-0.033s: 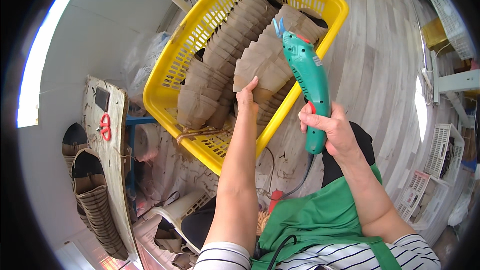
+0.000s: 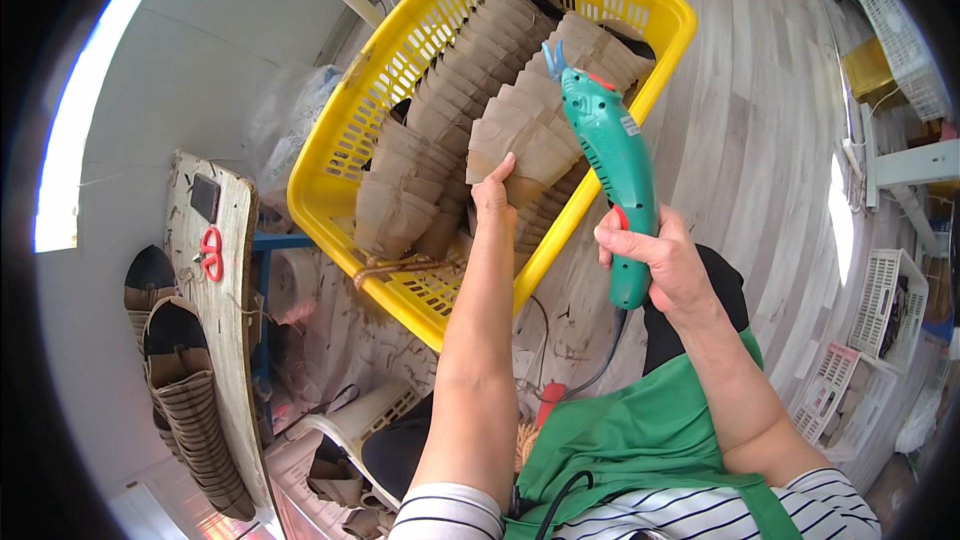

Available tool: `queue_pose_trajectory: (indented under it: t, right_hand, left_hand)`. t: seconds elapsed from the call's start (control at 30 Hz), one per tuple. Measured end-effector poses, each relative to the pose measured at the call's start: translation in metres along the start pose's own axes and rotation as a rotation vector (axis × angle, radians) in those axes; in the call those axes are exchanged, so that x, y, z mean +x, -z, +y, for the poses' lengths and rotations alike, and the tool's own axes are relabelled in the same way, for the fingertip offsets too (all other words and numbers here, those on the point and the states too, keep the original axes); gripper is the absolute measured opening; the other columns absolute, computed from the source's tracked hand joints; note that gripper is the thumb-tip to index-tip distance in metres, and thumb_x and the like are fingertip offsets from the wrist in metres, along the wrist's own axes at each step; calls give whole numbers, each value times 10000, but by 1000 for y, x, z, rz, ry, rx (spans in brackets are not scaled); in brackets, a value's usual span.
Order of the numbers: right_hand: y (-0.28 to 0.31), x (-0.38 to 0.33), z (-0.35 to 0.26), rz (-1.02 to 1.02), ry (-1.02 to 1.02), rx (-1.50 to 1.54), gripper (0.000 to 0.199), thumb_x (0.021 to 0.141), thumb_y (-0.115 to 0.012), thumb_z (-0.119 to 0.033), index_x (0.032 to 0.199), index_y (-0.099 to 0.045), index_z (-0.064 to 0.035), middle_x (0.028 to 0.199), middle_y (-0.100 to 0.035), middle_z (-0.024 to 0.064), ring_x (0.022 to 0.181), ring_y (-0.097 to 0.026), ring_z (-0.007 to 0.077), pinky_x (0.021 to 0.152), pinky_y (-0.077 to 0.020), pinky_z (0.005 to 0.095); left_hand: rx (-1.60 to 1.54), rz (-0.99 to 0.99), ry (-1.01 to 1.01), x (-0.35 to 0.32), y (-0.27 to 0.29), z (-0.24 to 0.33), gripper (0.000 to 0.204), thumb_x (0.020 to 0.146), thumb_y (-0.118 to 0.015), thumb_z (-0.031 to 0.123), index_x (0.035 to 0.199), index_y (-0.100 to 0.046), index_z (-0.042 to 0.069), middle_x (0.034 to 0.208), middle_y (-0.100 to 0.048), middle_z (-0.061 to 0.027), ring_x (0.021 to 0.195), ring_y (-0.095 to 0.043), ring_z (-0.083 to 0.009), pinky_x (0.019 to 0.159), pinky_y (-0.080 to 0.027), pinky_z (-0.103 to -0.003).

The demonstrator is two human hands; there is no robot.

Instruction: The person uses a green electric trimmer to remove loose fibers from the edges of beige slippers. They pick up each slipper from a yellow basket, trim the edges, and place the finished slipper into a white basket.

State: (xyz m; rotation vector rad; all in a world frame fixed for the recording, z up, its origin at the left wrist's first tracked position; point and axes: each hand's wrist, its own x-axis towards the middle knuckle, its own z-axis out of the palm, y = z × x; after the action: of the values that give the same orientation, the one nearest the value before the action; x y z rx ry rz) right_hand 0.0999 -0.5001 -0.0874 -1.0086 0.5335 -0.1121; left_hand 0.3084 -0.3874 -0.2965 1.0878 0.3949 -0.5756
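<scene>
My right hand (image 2: 655, 250) is wrapped around the handle of green electric scissors (image 2: 615, 155) with red buttons. Their blue blades point up and away, over the yellow basket (image 2: 678, 35). A cord runs down from the handle's lower end. My left hand (image 2: 494, 190) is closed on the near end of a row of overlapping beige fabric shoe uppers (image 2: 525, 135), thumb on top; its other fingers are hidden beneath. A second row of uppers (image 2: 440, 105) lies alongside in the basket, further left.
At left, a worn board (image 2: 225, 210) carries red-handled scissors (image 2: 211, 253) and a dark flat rectangular object (image 2: 205, 198). Stacked uppers (image 2: 190, 400) stand beside it. White crates (image 2: 880, 305) line the right side. Scraps litter the floor below the basket.
The blades of the electric scissors have shifted slightly left and down. My left hand keeps its hold on the uppers.
</scene>
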Motion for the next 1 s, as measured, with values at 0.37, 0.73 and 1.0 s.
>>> queue_pose_trajectory:
  t: [0.37, 0.73, 1.0]
  right_hand:
    - [8, -1, 4, 2, 84, -119, 201, 783, -757, -126, 820, -576, -47, 730, -588, 50, 642, -586, 141, 558, -482, 323]
    - [-25, -45, 26, -244, 706, -830, 239, 719, -767, -120, 873, -628, -2, 788, -629, 108, 683, -625, 255, 677, -487, 335]
    - [-65, -108, 38, -524, 964, -1003, 258, 595, -727, -36, 807, -579, -30, 757, -581, 124, 738, -608, 349, 636, -486, 393]
  left_hand:
    - [97, 16, -80, -136, 63, 147, 397, 795, -709, 104, 1144, -629, -68, 1106, -666, -150, 1010, -640, -275, 913, -512, -398]
    - [-199, 239, -557, -405, 184, 211, 431, 855, -571, 146, 1247, -586, -33, 1243, -625, -160, 1152, -590, -310, 1030, -438, -449]
    - [-267, 365, -681, -484, 259, 227, 388, 881, -525, 168, 1175, -611, -70, 1191, -645, -190, 1065, -634, -327, 957, -496, -449]
